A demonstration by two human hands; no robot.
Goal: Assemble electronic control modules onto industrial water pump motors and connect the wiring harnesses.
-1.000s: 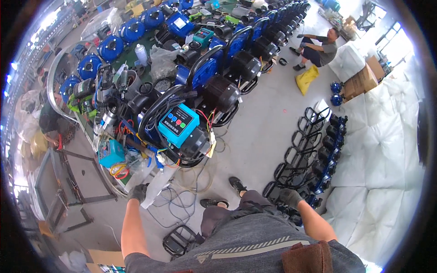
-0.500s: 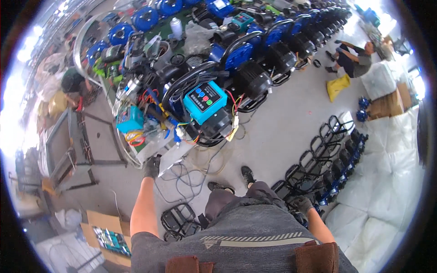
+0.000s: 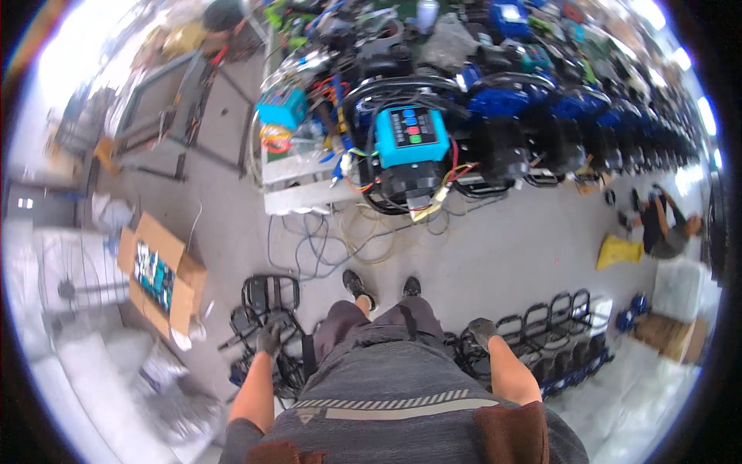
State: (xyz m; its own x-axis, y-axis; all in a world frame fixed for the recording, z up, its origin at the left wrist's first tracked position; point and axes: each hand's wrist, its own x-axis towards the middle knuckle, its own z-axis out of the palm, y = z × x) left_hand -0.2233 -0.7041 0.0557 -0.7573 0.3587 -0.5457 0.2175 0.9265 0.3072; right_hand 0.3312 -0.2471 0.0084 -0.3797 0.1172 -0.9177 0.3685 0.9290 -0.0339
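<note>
My left hand (image 3: pixel 269 339), in a dark grey glove, hangs low over black tubular metal frames (image 3: pixel 270 294) on the floor beside my left leg; whether it touches them I cannot make out. Out to my right, my right hand (image 3: pixel 483 331), gloved alike, is beside a row of black frames (image 3: pixel 533 329). Its fingers are too small and blurred to read, and no held object shows. Ahead on the bench stands a black motor (image 3: pixel 411 179) topped by a turquoise control box (image 3: pixel 411 135) with coloured buttons and loose wires. A second turquoise box (image 3: pixel 282 107) lies left of it.
More black motors with blue parts (image 3: pixel 495 147) line the bench toward the right. Cables (image 3: pixel 325 247) coil on the floor ahead of my feet. An open carton (image 3: pixel 189 282) holds turquoise parts at left. A person (image 3: pixel 671 232) sits far right by a yellow sack (image 3: pixel 620 253).
My left hand has left the bench corner and come down and back to the black frames. My right hand has shifted slightly forward. The view has turned, and my feet have shifted.
</note>
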